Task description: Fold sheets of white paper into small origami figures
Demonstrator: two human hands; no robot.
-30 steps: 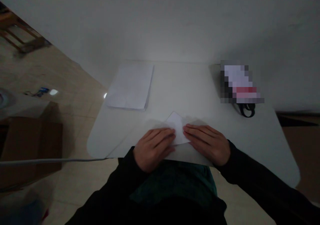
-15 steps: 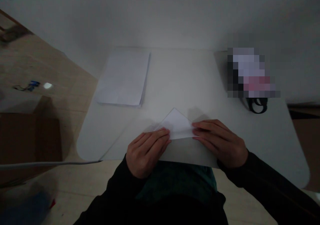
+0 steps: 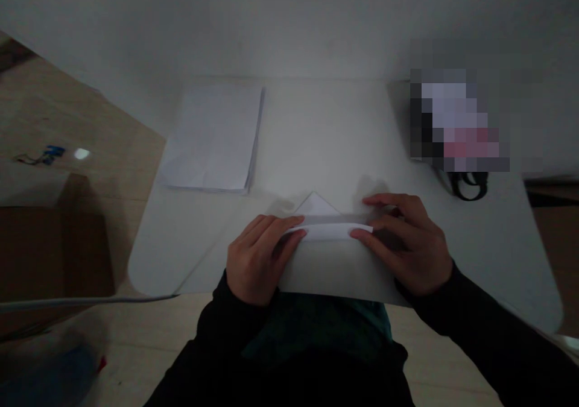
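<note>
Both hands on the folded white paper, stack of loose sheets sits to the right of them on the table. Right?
No: the stack of white paper lies beyond and to the left of the hands, not the right, as the head view shows. The left hand and right hand are on the folded white paper, as you said.

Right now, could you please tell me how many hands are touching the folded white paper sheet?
2: the left hand at the left end of the folded white paper sheet, the right hand at its right end.
</note>
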